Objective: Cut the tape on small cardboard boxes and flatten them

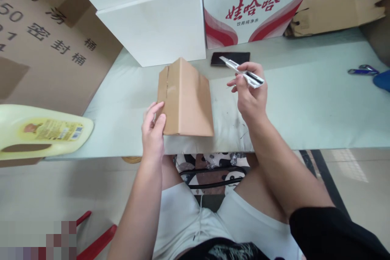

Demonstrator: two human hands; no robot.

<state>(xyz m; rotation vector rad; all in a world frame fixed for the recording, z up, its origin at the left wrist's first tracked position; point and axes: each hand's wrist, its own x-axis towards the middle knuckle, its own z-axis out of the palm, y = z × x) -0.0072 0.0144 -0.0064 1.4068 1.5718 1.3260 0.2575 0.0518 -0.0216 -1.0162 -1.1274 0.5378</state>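
A small brown cardboard box (195, 101) stands tilted on the pale green table, with a taped seam running along its left face. My left hand (153, 130) grips the lower left edge of this box, thumb and fingers on the seam side. To the right of the box, my right hand (251, 89) is raised above the table and closed around a white utility knife (243, 72). The knife's blade points up and left, apart from the box. Beyond the blade a dark phone-like flat object (230, 58) lies on the table.
White cartons (158, 24) and a red-and-white carton (252, 12) line the back. A large brown carton (55, 40) and a yellow jug (45, 130) occupy the left. Flattened cardboard (335, 4) and blue-handled scissors (364, 70) lie right on the table (304, 101).
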